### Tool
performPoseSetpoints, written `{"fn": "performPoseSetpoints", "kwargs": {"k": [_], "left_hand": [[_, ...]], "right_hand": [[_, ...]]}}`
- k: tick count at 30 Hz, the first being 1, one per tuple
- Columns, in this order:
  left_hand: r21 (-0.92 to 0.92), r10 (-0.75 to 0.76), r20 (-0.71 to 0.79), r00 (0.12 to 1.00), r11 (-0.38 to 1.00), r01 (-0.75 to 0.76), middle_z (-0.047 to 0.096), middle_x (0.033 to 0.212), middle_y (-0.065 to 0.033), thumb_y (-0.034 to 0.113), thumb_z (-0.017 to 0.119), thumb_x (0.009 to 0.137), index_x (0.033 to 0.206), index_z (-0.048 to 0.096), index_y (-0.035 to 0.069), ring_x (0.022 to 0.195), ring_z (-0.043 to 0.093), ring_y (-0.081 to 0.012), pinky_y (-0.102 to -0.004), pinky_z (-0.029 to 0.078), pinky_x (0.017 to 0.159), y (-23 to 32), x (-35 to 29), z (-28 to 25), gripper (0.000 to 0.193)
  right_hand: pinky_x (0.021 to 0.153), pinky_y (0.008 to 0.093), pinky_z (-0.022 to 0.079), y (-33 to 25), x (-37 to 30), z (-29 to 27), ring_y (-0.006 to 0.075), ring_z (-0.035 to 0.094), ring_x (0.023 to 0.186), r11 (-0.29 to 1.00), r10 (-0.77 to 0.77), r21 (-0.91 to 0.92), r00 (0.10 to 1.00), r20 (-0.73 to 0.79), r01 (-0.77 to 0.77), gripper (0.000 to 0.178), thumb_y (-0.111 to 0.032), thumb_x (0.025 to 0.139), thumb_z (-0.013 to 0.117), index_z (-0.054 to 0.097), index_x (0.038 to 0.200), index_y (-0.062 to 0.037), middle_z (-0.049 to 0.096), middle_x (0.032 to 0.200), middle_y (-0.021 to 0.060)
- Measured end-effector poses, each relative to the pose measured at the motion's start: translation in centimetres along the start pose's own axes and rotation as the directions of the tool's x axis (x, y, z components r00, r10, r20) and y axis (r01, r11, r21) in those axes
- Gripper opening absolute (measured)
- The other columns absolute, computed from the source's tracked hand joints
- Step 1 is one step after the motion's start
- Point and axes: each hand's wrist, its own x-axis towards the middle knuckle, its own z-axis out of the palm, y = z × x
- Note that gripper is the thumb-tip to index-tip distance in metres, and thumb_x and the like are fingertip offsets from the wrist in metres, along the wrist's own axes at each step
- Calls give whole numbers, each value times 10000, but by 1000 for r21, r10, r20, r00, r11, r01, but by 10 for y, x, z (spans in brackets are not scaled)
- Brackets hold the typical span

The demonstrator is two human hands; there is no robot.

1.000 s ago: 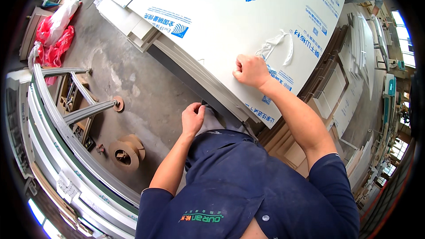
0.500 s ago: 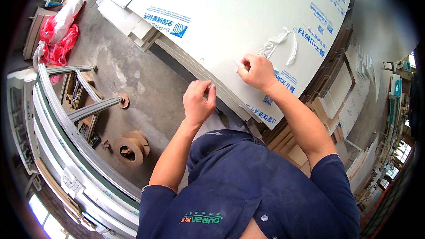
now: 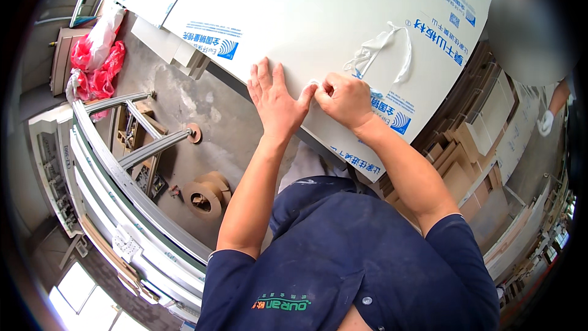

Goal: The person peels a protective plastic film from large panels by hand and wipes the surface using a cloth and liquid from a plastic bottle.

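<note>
A pale board [image 3: 245,0] with blue print, apparently film-covered, lies on top of a stack in front of me. My left hand [image 3: 277,105] rests on it near its edge, fingers spread and thumb reaching toward the other hand. My right hand [image 3: 344,101] is closed in a pinch just above the surface. A small scrap of white film [image 3: 313,82] shows at its fingertips, mostly hidden by them. Beyond that hand, a torn, crumpled strip of white film [image 3: 375,46] lies loose on the board.
A metal frame [image 3: 153,147] stands on the floor at the left, near a cardboard spool [image 3: 205,199]. Red and white plastic bags [image 3: 101,64] are heaped behind it. Brown panels [image 3: 456,165] lean at the right. Another person's white-gloved hand [image 3: 545,122] shows at far right.
My left hand has opened and moved forward onto the board. My right hand has shifted slightly left, still pinched. The other person's hand now appears lower at the right.
</note>
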Motion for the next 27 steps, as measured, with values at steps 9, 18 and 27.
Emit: {"fn": "performPoseSetpoints", "kwargs": {"k": [9, 18, 27], "left_hand": [[-79, -113, 150, 982, 989, 126, 164, 1634, -184, 307, 738, 795, 1419, 483, 21, 1522, 27, -390, -546, 5, 1207, 2, 10, 2, 732], [-151, -93, 221, 971, 980, 129, 109, 1652, -171, 203, 707, 791, 1452, 440, 17, 1525, -33, -393, -562, -45, 1195, -9, 9, -6, 738], [-230, -31, 262, 965, 969, 94, 83, 1655, -178, 174, 666, 787, 1482, 376, -13, 1523, -57, -399, -568, -73, 1185, -14, 11, -6, 776]], "right_hand": [[562, 386, 523, 8, -4, -9, 301, 668, 596, 998, 9, 60, 1000, 1, -9, 119, -186, 816, 683, 679, 782, -72, 672, 658, 106], [616, 437, 544, 28, -26, -89, 335, 677, 604, 938, 343, -77, 938, 44, -339, 558, -194, 811, 639, 549, 1321, 14, 668, 650, 144], [640, 461, 549, 49, 10, -101, 384, 677, 647, 818, 386, -489, 919, 75, -303, 686, -180, 767, 534, 467, 1420, 21, 678, 714, 217]]}}
